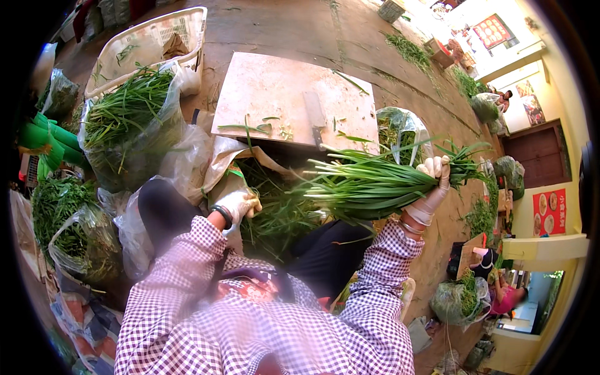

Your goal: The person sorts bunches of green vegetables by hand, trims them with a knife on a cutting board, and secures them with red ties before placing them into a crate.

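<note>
At right of centre, the gloved right hand [431,187] grips a bunch of long green leaves [369,184], just by the lower right corner of a pale board [275,94]. Left of centre, the left hand [240,204] is curled; whether around something, I cannot tell. Brown floor [281,25] stretches beyond the board's upper edge; at far right, a red poster [550,212] bears white writing

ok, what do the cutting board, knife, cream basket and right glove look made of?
Cutting board: probably wood or plywood, matte; pale tan, worn-looking face, grain unclear.
Knife: likely steel blade, dull grey; dark handle, material unclear.
Cream basket: probably moulded plastic, satin; slotted walls, rounded rim.
Right glove: likely thin rubber or latex, dullish; creases and clings near the wrist.
</note>
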`<state>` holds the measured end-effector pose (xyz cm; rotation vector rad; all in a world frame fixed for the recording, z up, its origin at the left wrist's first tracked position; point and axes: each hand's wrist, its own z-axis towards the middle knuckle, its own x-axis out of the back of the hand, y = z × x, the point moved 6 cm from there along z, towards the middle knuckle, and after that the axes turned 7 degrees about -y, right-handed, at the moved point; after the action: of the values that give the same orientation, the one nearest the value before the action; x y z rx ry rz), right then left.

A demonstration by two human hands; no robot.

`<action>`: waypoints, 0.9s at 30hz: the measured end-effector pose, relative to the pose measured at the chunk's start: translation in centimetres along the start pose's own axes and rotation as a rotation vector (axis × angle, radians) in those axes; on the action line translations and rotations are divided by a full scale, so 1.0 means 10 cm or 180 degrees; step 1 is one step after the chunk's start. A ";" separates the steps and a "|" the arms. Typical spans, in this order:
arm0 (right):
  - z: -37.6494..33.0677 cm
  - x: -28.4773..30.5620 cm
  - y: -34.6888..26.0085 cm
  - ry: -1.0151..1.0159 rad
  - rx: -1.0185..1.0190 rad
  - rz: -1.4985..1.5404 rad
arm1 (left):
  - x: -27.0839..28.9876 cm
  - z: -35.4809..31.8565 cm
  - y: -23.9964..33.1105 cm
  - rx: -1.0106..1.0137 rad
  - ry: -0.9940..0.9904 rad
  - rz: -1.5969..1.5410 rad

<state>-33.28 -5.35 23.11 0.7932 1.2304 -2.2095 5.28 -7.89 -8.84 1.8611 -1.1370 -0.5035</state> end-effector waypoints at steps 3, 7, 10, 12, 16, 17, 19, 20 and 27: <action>-0.09 0.31 0.11 0.0220 -0.0222 0.0686 | -0.24 -0.06 0.78 -0.0750 0.0068 -0.0417; -0.37 1.35 0.66 0.1713 -0.0840 -0.0707 | -0.62 0.10 1.40 -0.1926 -0.1655 -0.3027; -0.43 1.62 0.47 0.1510 -0.0710 -0.0398 | -0.63 -0.26 1.74 -0.1743 -0.2005 -0.3922; -0.43 1.73 0.51 0.1608 -0.0842 -0.0536 | -0.68 -0.29 1.71 -0.1543 -0.1806 -0.3888; -0.53 1.45 0.85 0.2200 -0.1182 -0.0497 | -0.62 -0.07 1.51 -0.1193 -0.1126 -0.3933; -0.55 1.42 0.84 0.2250 -0.1195 -0.0553 | -0.62 -0.10 1.54 -0.1266 -0.1059 -0.3972; -0.58 1.68 0.82 0.2337 -0.1299 -0.0539 | -0.63 -0.09 1.51 -0.1247 -0.0802 -0.3954; -0.57 1.71 0.84 0.2307 -0.1067 -0.0729 | -0.63 -0.09 1.52 -0.1166 -0.0762 -0.4024; -0.56 1.64 1.06 0.1649 -0.1456 -0.0727 | -0.74 -0.31 1.83 -0.1796 -0.1673 -0.3863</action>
<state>-36.67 -7.71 3.27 1.1059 2.0713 -1.8119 -5.50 -3.79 7.45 1.7405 0.0509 -1.8408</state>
